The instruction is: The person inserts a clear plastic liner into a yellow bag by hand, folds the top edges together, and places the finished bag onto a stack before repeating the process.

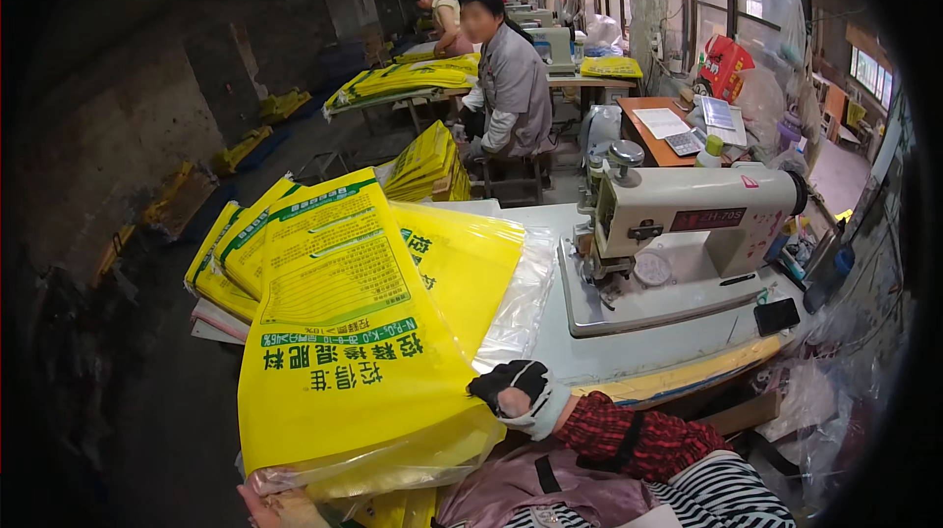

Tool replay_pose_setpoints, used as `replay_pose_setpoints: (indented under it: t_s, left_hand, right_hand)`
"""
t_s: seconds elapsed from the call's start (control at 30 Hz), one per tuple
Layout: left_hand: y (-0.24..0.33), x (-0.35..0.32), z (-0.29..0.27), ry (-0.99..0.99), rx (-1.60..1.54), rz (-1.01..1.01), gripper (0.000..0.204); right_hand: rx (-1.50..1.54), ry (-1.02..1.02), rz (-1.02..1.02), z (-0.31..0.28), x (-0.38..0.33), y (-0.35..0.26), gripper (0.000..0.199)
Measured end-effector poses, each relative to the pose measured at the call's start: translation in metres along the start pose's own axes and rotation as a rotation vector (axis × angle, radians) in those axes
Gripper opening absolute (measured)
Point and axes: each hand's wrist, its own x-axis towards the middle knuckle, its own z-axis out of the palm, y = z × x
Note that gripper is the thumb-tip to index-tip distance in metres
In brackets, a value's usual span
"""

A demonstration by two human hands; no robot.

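A large yellow printed bag (344, 332) with green print slopes over the left end of the sewing table, its clear plastic liner (393, 481) showing along the near edge. At that edge's left corner, my left hand (280, 506) is closed on the bag, partly cut off by the picture's lower border. My right hand (521, 398), in a black and grey glove with bare skin showing, grips the bag's right corner. More yellow bags (211, 268) lie fanned beneath it, and another yellow bag (471, 253) with clear plastic around it rests on the table.
Right of the bags stands a white industrial sewing machine (688, 219) on the pale table (589, 351). A black phone (776, 315) lies by its front edge. Beyond, a seated person (516, 86) works near stacked yellow bags (403, 81). A brown desk (643, 140) holds papers and a calculator.
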Motion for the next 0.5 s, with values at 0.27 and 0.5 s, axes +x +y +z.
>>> replay_pose_setpoints:
  t_s: [0.27,0.5]
  left_hand:
    - [-0.056,0.006,-0.011,0.169,0.673,0.579,0.042]
    - [-0.044,0.009,0.012,0.193,0.310,0.244,0.046]
  right_hand:
    - [0.007,0.023,-0.021,-0.006,-0.007,0.006,0.024]
    - [0.046,0.011,-0.023,0.001,-0.014,0.013,0.024]
